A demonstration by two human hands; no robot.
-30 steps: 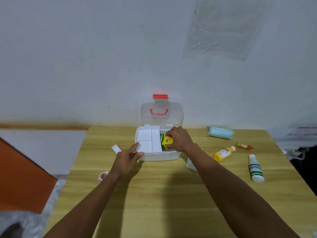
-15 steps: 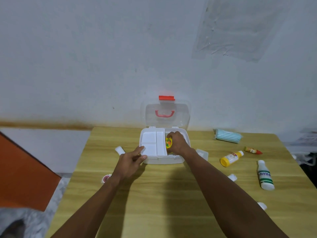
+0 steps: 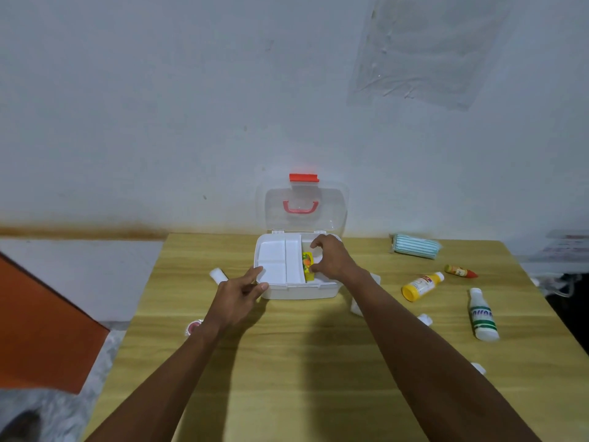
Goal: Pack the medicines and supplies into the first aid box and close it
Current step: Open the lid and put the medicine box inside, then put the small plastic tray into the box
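- One first aid box (image 3: 302,287), white plastic with rounded corners, sits open at the far middle of the wooden table (image 3: 302,362); its single clear lid (image 3: 306,208) stands upright behind it, with one red handle (image 3: 300,207) and one red latch (image 3: 303,177).
- Inside the box, a white divided tray (image 3: 280,261) fills the left part; just right of the tray lies one yellow packet (image 3: 307,262) with an orange and green print.
- The right hand (image 3: 331,258) is over the box's right part, fingers curled, thumb touching the packet; whether it truly grips the packet, I cannot tell.
- The left hand (image 3: 239,295) rests at the box's front left corner, fingers loosely spread, fingertips on the rim, grasping nothing.
- Right of the box lie three bottles on their sides: one yellow-capped bottle (image 3: 421,286), one small orange bottle (image 3: 460,271) with a red tip, and one white bottle (image 3: 482,315) with green bands.
- Far right of the box, near the wall, is one stack of pale blue face masks (image 3: 414,246) in clear wrap.
- Left of the box lies one white cylinder (image 3: 218,275); nearer, by the left wrist, one small round red-and-white item (image 3: 192,327).
- Small white pieces lie right of the right forearm, partly hidden by it.
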